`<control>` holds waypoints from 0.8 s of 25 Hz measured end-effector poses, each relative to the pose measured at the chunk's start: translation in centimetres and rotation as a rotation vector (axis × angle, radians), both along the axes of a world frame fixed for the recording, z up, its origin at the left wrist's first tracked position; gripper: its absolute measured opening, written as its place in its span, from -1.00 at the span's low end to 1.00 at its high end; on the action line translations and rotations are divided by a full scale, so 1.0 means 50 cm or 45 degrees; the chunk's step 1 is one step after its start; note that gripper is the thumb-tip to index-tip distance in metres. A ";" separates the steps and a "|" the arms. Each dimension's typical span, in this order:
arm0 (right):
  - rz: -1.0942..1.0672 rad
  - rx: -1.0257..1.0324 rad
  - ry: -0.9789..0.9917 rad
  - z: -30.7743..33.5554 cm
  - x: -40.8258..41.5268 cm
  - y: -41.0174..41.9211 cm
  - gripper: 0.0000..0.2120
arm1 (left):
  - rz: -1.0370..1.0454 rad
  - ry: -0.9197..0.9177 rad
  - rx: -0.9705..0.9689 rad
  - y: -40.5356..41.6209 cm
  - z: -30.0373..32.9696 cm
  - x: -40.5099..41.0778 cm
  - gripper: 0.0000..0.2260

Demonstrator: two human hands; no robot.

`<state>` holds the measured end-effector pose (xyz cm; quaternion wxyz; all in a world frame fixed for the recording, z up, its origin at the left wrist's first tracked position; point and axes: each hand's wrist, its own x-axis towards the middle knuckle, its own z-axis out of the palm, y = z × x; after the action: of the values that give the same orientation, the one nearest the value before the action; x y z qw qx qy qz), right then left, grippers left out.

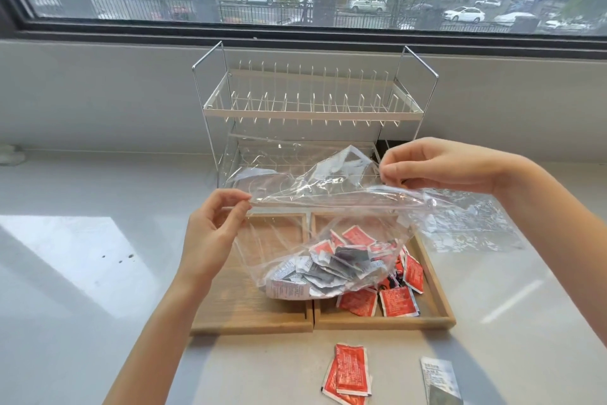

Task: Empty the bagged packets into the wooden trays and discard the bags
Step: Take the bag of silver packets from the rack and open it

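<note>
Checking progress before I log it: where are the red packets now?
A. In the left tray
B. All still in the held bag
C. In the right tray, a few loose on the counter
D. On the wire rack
C: red packets lie in the right wooden tray, and a few more lie on the counter in front of it.

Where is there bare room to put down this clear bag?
Bare white counter lies left of the left wooden tray, whose floor is bare too. Crowded: right wooden tray with red packets, and counter in front, with loose red packets.
</note>
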<state>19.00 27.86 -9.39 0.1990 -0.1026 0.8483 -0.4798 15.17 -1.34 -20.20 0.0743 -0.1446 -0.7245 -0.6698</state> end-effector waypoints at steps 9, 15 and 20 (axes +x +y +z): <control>-0.220 0.082 0.392 0.043 0.009 -0.024 -0.86 | -0.007 0.020 0.009 -0.003 0.007 0.000 -0.79; -0.278 0.289 0.834 0.089 0.007 -0.038 -0.84 | -0.016 0.039 -0.009 -0.004 0.014 -0.005 -0.80; -0.417 -0.115 0.778 0.056 0.014 -0.033 -0.70 | 0.033 0.033 0.037 0.000 0.014 -0.005 -0.81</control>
<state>19.69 26.18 -6.62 -0.1485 -0.1128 0.8519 -0.4894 14.91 -1.33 -19.49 0.0946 -0.1428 -0.7154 -0.6774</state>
